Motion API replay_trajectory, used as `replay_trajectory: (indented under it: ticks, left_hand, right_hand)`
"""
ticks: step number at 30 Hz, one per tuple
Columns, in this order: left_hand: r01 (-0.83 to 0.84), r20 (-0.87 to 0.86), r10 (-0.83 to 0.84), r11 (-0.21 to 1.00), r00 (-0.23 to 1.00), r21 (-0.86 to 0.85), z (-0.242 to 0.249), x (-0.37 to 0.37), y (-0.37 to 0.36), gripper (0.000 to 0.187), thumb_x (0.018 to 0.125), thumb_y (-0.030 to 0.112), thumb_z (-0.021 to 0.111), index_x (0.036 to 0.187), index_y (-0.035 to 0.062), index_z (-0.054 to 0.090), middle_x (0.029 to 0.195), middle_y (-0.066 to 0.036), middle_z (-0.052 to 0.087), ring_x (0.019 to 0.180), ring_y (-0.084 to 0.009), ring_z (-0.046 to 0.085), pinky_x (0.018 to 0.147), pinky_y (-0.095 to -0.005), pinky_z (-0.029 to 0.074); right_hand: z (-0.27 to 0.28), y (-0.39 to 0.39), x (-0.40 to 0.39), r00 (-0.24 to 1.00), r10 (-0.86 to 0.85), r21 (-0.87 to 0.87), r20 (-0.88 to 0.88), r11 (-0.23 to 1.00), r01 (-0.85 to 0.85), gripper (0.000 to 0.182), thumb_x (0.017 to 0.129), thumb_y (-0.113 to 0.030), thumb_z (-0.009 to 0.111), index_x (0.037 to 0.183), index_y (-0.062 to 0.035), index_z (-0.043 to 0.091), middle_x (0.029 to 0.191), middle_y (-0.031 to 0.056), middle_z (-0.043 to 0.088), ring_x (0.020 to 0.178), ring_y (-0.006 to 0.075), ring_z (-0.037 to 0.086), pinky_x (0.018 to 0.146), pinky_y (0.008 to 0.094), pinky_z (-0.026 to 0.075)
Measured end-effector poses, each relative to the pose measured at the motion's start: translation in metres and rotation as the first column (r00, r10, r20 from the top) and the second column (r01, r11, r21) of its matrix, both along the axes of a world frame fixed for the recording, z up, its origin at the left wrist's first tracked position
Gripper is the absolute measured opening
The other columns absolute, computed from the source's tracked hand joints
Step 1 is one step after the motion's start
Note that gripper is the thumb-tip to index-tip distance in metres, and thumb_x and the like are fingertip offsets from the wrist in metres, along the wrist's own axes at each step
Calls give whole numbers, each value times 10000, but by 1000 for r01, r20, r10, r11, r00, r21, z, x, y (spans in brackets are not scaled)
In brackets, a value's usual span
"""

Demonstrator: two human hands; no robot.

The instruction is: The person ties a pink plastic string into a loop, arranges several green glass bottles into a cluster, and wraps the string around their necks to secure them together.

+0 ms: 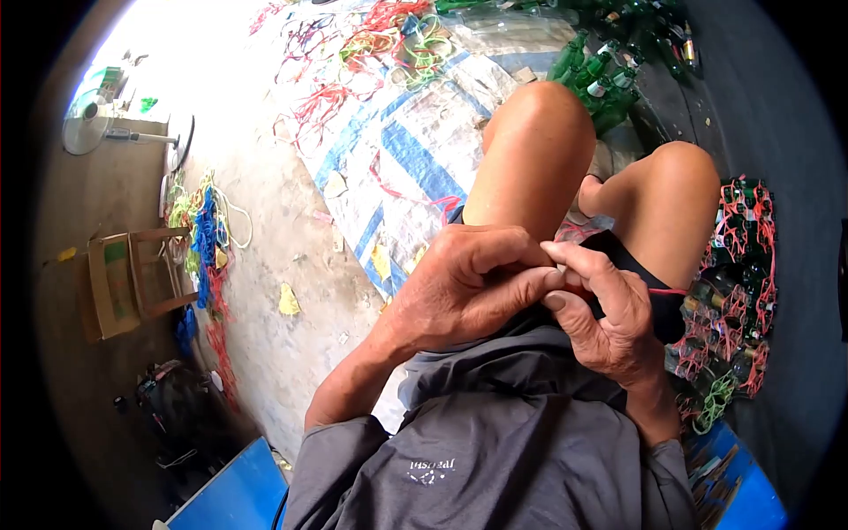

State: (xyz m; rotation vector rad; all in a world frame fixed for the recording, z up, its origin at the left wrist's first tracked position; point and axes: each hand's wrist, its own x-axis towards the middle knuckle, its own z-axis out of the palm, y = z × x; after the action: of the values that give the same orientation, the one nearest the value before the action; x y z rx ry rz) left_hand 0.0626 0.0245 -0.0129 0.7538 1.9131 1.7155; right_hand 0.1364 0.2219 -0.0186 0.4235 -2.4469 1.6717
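My left hand (481, 287) and my right hand (611, 309) meet in front of my lap, fingertips touching. The left thumb and curled fingers are pinched together. On the right, thumb and forefinger close toward the same spot, where a tiny pale bit shows. What it is, I cannot make out. Below the hands lies the dark grey shirt (495, 442), and just beyond them are my bare knees (539, 124). A pink strand (446, 205) runs over the sheet near the left knee.
A white and blue woven sheet (424, 163) covers the floor ahead, with tangled coloured string (371, 44) on it. Green bottles (601, 79) stand at the far right; netted bottles (746, 238) are at my right. A fan (88, 124), cardboard box (110, 283) and wooden frame (163, 269) are left.
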Motion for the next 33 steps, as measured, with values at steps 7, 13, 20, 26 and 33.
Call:
replay_trajectory:
  ticks: [7,13,20,26,33]
  left_hand:
    - [11,-214,-42,990,976,-142,-29,-10,-19,139,925,142,744,882,17,702,702,-85,635,629,-185,621,589,-323,478]
    - [-87,-178,34,950,984,-299,-41,-26,-43,151,943,134,721,918,-14,705,694,-74,623,647,-130,595,596,-301,475]
    - [-208,-224,134,915,965,-346,-56,-38,-72,152,964,116,720,905,-21,688,670,13,534,636,-38,449,555,-240,374]
    - [-243,-209,177,902,962,-356,-53,-46,-75,166,940,119,740,877,-27,689,641,-27,556,600,-58,468,533,-267,389]
    - [-256,-282,144,873,949,-416,-46,-53,-70,152,927,99,744,850,-20,688,650,-20,588,601,-63,493,528,-268,386]
  right_hand:
    - [-9,38,13,971,-228,215,69,954,208,53,932,-28,681,943,24,684,801,137,689,690,260,683,652,338,523]
    - [-20,103,38,841,-541,408,-2,768,494,127,992,-88,628,964,18,691,812,65,700,714,128,624,667,289,499]
    - [-43,168,71,662,-749,414,12,606,679,194,1023,-160,624,1016,20,696,852,16,673,756,90,553,686,261,458]
    - [-64,201,92,559,-829,385,-32,506,772,191,1019,-155,632,1021,26,695,841,-2,638,756,73,510,682,258,432]
    - [-72,212,104,518,-852,350,-75,464,814,236,1047,-200,601,1022,25,668,755,-59,518,683,38,393,600,247,351]
